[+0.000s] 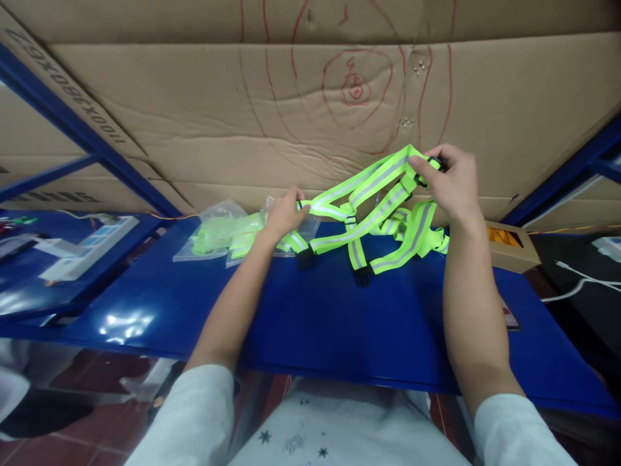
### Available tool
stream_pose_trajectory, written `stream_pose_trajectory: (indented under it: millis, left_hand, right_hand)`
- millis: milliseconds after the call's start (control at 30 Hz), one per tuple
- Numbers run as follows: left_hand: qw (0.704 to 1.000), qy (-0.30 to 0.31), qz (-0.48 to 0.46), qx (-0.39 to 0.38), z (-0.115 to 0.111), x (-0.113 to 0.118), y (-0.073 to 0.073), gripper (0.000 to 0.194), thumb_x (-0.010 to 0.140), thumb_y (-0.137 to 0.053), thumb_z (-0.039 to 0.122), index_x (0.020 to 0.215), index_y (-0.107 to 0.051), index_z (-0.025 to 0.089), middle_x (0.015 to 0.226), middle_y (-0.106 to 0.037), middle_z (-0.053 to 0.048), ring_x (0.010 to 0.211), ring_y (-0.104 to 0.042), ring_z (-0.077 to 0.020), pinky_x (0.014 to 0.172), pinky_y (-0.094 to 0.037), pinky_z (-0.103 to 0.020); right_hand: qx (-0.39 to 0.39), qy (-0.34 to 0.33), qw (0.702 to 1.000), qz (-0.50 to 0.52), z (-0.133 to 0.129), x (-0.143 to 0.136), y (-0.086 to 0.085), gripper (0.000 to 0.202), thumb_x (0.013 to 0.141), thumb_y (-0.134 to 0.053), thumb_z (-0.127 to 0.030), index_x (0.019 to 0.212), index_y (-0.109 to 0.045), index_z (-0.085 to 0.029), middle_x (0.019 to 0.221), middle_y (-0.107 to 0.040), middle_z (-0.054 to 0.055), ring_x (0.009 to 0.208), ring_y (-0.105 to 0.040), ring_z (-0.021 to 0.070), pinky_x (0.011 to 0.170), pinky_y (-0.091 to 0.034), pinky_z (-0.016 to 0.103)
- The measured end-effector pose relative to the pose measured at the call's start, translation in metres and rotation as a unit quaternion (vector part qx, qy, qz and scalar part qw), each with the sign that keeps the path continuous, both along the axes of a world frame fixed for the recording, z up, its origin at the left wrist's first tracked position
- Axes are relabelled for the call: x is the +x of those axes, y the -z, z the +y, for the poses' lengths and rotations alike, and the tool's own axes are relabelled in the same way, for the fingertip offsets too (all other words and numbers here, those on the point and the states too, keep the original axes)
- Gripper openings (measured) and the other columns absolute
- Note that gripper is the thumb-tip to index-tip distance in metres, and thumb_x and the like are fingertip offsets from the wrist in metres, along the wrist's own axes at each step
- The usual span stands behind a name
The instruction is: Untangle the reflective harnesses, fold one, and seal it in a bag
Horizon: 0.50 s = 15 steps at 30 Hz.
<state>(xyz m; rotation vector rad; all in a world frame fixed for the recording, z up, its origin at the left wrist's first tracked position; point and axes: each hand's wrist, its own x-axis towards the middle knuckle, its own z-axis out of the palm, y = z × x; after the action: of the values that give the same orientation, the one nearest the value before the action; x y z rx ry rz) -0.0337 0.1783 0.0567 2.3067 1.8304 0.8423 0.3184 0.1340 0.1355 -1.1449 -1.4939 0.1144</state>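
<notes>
A neon-yellow reflective vest (378, 184) made of elastic straps with silver stripes and black buckles hangs between my two hands. My right hand (453, 178) pinches it near a black slider, raised in front of the cardboard. Lower down on the left, my left hand (286, 213) grips another part of the straps, with the fingertips partly hidden. Two black buckles (361, 277) dangle at the near side, over the blue table (310, 323). More yellow strap lies bunched below my right hand. Beside my left hand are clear plastic bags (218, 230) with yellow straps inside.
A cardboard sheet (194, 97) with red hand-drawn rings stands behind the table. An open cardboard box (514, 249) with something orange inside sits to the right, near a white cable (577, 281). A white device (92, 249) lies at the far left. Blue frame posts flank both sides.
</notes>
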Motion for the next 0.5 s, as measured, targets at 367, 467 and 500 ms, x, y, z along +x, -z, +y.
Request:
stream_pose_trajectory:
  millis: [367,467,500]
  left_hand:
    - [0.999,0.037,-0.012,-0.019,0.005,-0.008,-0.003,0.022,0.088,-0.064,0.037,0.103,-0.059,0.023,0.105,-0.071,-0.01,0.097,-0.066,-0.0298,0.095,-0.048,-0.044]
    - [0.995,0.096,-0.02,-0.037,0.002,-0.019,-0.016,0.025,0.086,-0.065,0.041,0.104,-0.062,0.023,0.109,-0.073,-0.008,0.097,-0.066,-0.026,0.091,-0.05,-0.039]
    - [0.992,0.116,-0.022,-0.042,-0.001,-0.024,-0.022,0.027,0.086,-0.065,0.043,0.104,-0.064,0.023,0.11,-0.074,-0.007,0.097,-0.066,-0.0245,0.088,-0.05,-0.036]
  right_hand:
    - [-0.027,-0.113,0.991,0.065,-0.024,-0.012,-0.016,0.02,0.082,-0.084,-0.035,0.076,-0.071,-0.021,0.067,-0.061,-0.002,0.061,-0.048,0.0122,0.058,-0.036,0.03]
    - [-0.012,-0.154,0.984,0.085,-0.035,-0.013,-0.023,0.024,0.081,-0.085,-0.042,0.077,-0.073,-0.022,0.069,-0.064,-0.001,0.061,-0.051,0.0125,0.057,-0.038,0.029]
    - [-0.004,-0.157,0.984,0.088,-0.039,-0.012,-0.025,0.025,0.08,-0.086,-0.044,0.078,-0.073,-0.022,0.068,-0.064,-0.002,0.06,-0.051,0.0123,0.056,-0.038,0.029]
